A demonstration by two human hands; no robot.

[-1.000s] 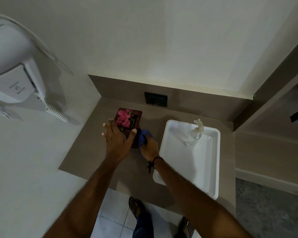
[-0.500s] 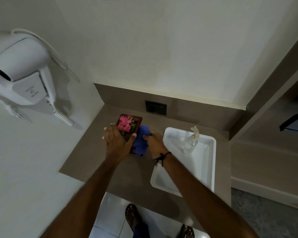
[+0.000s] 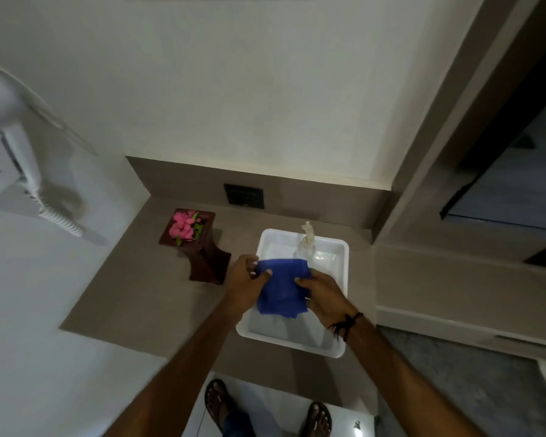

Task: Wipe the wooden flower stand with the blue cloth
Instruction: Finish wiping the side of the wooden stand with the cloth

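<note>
Cloth: the blue, soft, square cloth (image 3: 282, 287) hangs spread between both hands, above the white rectangular plastic tray (image 3: 343, 280); probably held out to refold it or turn up a clean face.
Left hand: the left hand (image 3: 245, 280) pinches the cloth's upper left edge between thumb and fingers, closed on the fabric.
Right hand: the right hand (image 3: 323, 294), a dark cord at its wrist, grips the cloth's right edge, likewise closed on it.
Stand: the dark brown, waisted wooden flower stand (image 3: 202, 252) stands upright on the brown worktop (image 3: 133, 304), just left of the left hand and apart from it; pink flowers (image 3: 183, 227) fill its top.
Tray contents: a clear pump bottle (image 3: 306, 244) stands beyond the cloth.
Task stage: judged a pause in wiping; neither hand touches the stand.
</note>
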